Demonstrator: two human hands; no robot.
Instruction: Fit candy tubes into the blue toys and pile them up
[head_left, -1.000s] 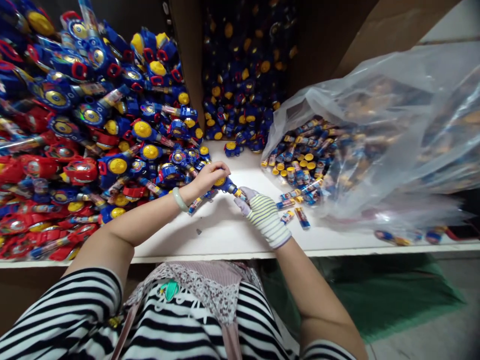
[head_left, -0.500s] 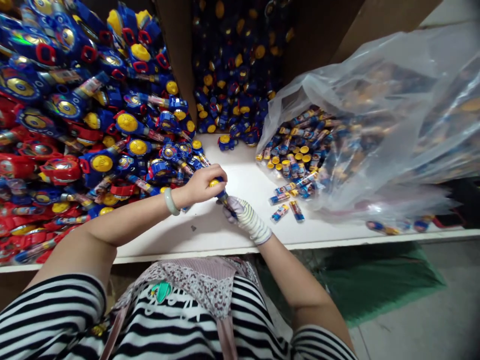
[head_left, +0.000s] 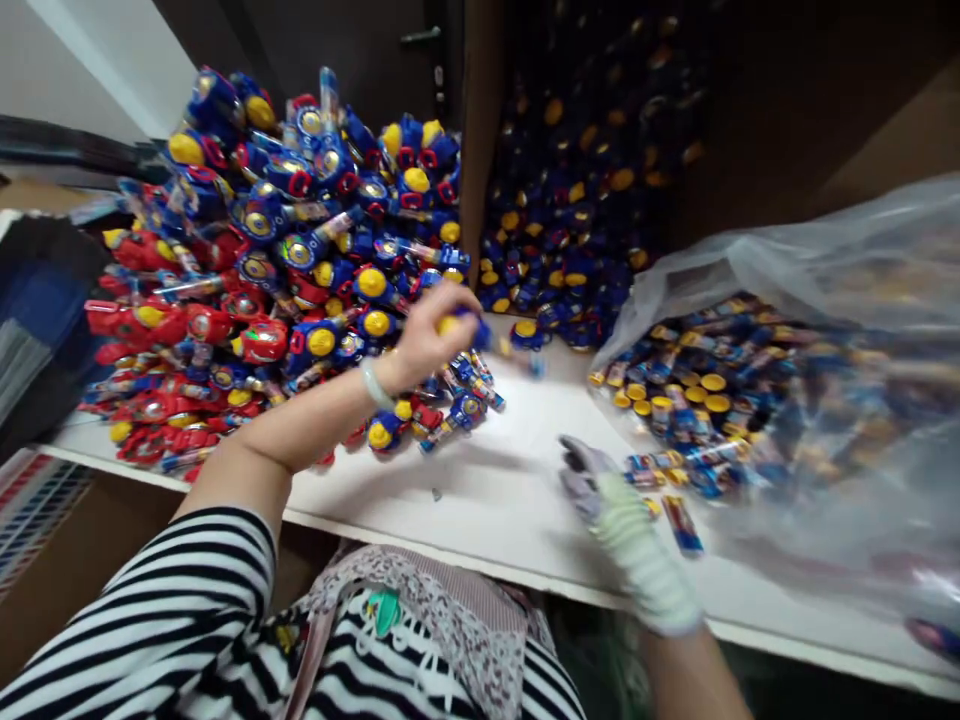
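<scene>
Raised over the front of the toy pile, my bare left hand [head_left: 433,340] is closed around a blue-and-yellow plastic toy [head_left: 482,337]. A tube, smeared by motion, sticks out from the toy toward the right. My right hand [head_left: 619,525], in a pale striped glove, is apart from the left, over the white table beside the loose tubes. Its fingers look parted, with nothing visible in them, though blur softens them. Close to it lie small printed tubes with yellow ends, one of them a loose tube [head_left: 682,526] right of the glove.
At left rises a big pile of blue and red toys [head_left: 300,250], many with tubes in them. A dark box [head_left: 480,130] behind holds more blue-and-yellow toys. A clear plastic bag [head_left: 862,330] full of tubes lies open at right on the white table [head_left: 517,510].
My hands have come apart. The left has carried the toy to the pile; the right has let go and moved right toward the tubes. The view has swung left.
</scene>
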